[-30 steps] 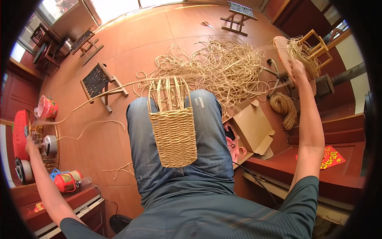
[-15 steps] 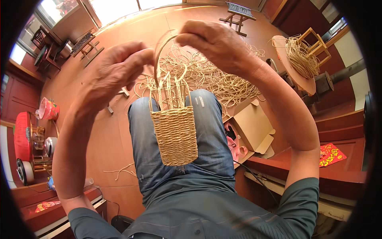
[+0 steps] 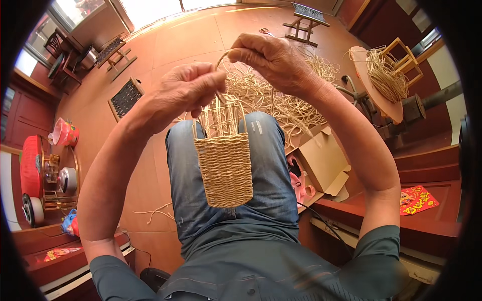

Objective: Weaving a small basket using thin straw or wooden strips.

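Observation:
A small woven straw-coloured basket (image 3: 227, 170) lies on my thighs, its body tightly woven and its loose cord strands (image 3: 221, 119) standing up from the far edge. Above those strands, my left hand (image 3: 193, 86) pinches a cord with thumb and forefinger pressed together. My right hand (image 3: 263, 57), a little farther away and to the right, is closed on the same cord (image 3: 221, 61), which bends in a short arc between the two hands. The strand's lower run is partly hidden behind my left fingers.
A large tangle of cord (image 3: 286, 103) covers the floor beyond my knees. An open cardboard box (image 3: 321, 160) stands by my right leg, with pink things in it. More cord hangs over a round stool top (image 3: 384, 75) at the right. Scissors (image 3: 266, 31) lie far off.
My left hand has moved right and now sits above the basket's strands, closer to my right hand. The wide cord loop between the hands has become a short arc.

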A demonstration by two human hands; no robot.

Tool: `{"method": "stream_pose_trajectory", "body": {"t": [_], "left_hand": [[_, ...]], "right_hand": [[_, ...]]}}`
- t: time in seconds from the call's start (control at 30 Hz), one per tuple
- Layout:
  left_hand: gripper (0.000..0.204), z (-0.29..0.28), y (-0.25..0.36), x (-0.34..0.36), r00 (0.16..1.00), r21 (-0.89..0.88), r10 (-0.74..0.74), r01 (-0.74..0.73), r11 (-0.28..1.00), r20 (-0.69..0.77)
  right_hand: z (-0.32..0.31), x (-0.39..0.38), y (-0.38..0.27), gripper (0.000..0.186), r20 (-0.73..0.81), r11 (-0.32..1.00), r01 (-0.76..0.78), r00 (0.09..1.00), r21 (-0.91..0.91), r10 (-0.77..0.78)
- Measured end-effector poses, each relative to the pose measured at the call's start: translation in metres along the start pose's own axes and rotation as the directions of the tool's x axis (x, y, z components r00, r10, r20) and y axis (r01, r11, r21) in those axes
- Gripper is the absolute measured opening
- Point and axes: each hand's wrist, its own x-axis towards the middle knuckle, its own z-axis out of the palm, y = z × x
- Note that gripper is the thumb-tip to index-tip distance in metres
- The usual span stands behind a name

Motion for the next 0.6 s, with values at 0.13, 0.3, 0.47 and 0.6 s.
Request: {"method": "stream_pose_trajectory", "body": {"t": [0.13, 0.3, 0.47, 0.6], "left_hand": [[0.032, -0.046, -0.022, -0.008, 0.954, -0.004, 0.113, -0.118, 0.993, -0.278], [0.003, -0.202, -0.053, -0.043, 0.649, -0.206, -0.001, -0.241, 0.948, -0.761], [0.021, -0.346, -0.109, -0.138, 0.330, -0.167, -0.069, -0.278, 0.946, -0.942], [0.025, -0.398, -0.136, -0.173, 0.097, -0.231, -0.213, -0.258, 0.938, -0.972]], "right_hand": [[-0.010, -0.015, 0.041, 0.039, -0.058, 0.998, -0.052, 0.997, -0.040, 0.049], [-0.025, -0.055, 0.137, 0.036, -0.184, 0.978, -0.190, 0.968, -0.086, 0.172], [-0.037, -0.089, 0.171, 0.037, -0.227, 0.941, -0.278, 0.946, -0.195, 0.232], [-0.041, -0.114, 0.214, 0.036, -0.217, 0.870, -0.399, 0.913, -0.290, 0.347]]}}
